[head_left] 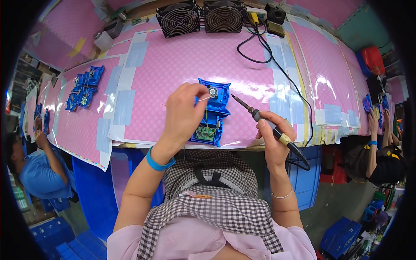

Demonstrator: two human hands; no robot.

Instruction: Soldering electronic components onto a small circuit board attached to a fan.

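Note:
A blue plastic housing point(219, 105) lies opened on the pink table in front of me. Its far part holds a small round speaker point(213, 92); its near part carries a green circuit board point(205, 133), with thin wires running between them. My left hand point(185, 113) is over the housing's left side, fingers pinched on a thin pale wire point(203, 99) beside the speaker. My right hand point(274, 135) grips a soldering iron point(264, 119) by its dark handle. The iron's tip points up and left, close to the housing's right edge and apart from it.
Two black fans point(178, 19) stand at the table's back edge. From a box with a yellow plug point(254, 18), a black cable point(299, 89) loops down to the iron. More blue housings point(85, 89) lie at left. Co-workers sit left and right; blue crates point(93, 190) stand below the table.

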